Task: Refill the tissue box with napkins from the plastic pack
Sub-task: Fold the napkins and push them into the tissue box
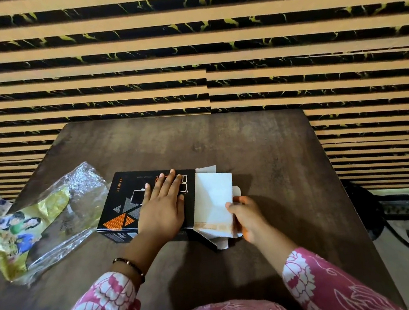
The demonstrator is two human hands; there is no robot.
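While my left hand (162, 208) lies flat, fingers spread, on top of the black box (126, 205) in the middle of the brown table (262, 146), my right hand (246, 214) pinches the white end flap (213, 200) at the box's open right end. The plastic pack (47, 221) lies crumpled just left of the box, touching it.
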